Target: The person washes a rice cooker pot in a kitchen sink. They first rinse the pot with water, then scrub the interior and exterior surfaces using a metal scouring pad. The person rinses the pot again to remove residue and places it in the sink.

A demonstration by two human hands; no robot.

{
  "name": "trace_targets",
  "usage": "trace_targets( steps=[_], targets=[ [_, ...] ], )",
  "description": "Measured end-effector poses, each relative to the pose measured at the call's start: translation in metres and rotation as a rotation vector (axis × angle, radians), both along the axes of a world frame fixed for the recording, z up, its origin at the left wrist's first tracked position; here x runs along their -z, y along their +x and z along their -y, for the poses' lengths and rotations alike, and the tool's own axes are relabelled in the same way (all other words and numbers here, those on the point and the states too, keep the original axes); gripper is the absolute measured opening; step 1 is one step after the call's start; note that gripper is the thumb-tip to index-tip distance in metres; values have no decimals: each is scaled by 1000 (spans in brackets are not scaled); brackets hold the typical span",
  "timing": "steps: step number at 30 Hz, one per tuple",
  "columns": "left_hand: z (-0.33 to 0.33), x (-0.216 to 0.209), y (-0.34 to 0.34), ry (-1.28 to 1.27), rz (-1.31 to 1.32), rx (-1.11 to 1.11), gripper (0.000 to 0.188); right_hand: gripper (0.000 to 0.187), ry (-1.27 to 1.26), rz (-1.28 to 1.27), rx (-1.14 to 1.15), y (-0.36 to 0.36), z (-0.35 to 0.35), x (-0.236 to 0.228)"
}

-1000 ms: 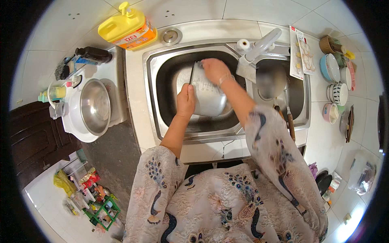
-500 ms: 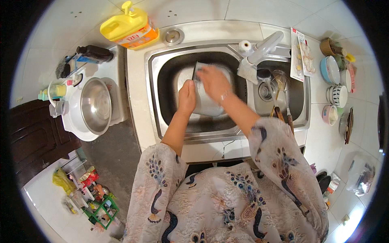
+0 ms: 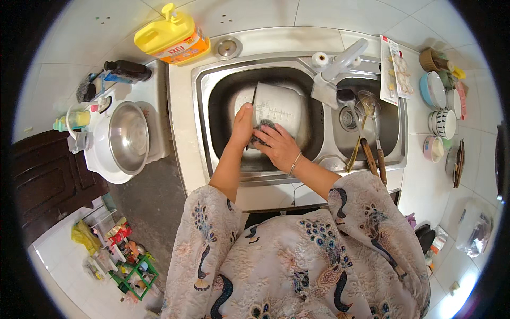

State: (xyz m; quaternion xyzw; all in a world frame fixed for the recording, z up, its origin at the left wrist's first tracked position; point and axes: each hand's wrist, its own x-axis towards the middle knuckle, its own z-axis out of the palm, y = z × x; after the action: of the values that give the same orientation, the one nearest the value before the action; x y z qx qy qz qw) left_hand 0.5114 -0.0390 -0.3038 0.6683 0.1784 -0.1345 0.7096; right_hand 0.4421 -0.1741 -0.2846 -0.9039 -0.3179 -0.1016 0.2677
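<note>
A grey metal inner pot of a rice cooker [image 3: 280,103], with measuring marks on its wall, lies tipped on its side in the larger sink basin [image 3: 223,101]. My left hand [image 3: 243,126] is closed on its rim at the left, the thumb pointing away from me. Under the fingers of my right hand [image 3: 281,148] is a dark steel wool scrubber [image 3: 264,126], pressed against the pot's wall near the rim. The fingertips of my left hand are hidden behind the rim.
The faucet [image 3: 342,64] arches between the basins. In the smaller basin a ladle [image 3: 348,101] and other long-handled utensils lean. A yellow detergent jug [image 3: 172,40] stands back left. Bowls [image 3: 433,90] line the right counter; a steel basin [image 3: 128,137] sits left.
My right hand has moved toward me along the pot's wall, from its far part to its near part, uncovering the marks. My left hand keeps its hold on the rim.
</note>
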Motion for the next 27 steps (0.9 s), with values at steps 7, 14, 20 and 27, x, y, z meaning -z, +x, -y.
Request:
trace_targets(
  steps=[7, 14, 20, 27],
  targets=[
    [-1, 10, -11, 336, 292, 183, 29, 26, 39, -494, 442, 116, 27, 5],
    [44, 2, -37, -141, -91, -60, 52, 28, -116, -861, 551, 131, 33, 50],
    [55, 15, -33, 194, -70, 353, 50, 33, 539, -1091, 598, 63, 45, 95],
    [63, 23, -37, 688, 74, 264, 49, 32, 723, -1030, 794, 39, 72, 105]
  ],
)
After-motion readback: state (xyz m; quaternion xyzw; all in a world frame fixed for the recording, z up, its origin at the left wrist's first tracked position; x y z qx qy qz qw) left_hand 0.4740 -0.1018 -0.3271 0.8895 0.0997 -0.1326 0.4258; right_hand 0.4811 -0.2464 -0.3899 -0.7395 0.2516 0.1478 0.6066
